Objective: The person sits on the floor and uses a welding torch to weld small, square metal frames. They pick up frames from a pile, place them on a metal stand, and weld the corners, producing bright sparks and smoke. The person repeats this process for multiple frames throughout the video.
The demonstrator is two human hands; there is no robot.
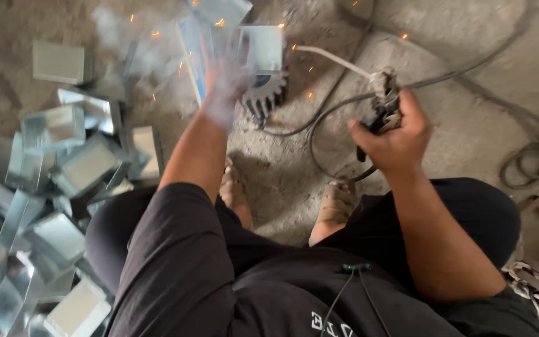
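A: Gripping a welding electrode holder (383, 100), the right hand (394, 140) is fisted around its taped handle, wrist bent, forearm coming up from the lower right. A pale rod runs from the holder left toward the work.

B: Left hand?

A: The left hand (224, 81) is stretched forward on a straight arm, blurred and wrapped in smoke. It lies against a shiny sheet-metal box (260, 50), but whether the fingers are closed on it I cannot tell. Orange sparks fly around it.

B: Where is the box?

A: On the concrete floor (469, 56) at top centre, just above a dark ribbed metal piece (263, 97). A flat metal sheet (191, 53) stands just left of the hand.

B: Counts?

A: One holder, one rod. Two bare feet (335, 206) between the knees; the person squats in dark shorts. Dark cables (525, 156) loop at right; the strands overlap too much to count. The pile of metal boxes (51, 206) at left holds at least a dozen, jumbled, exact number unclear. One more box (58, 62) sits apart at upper left.
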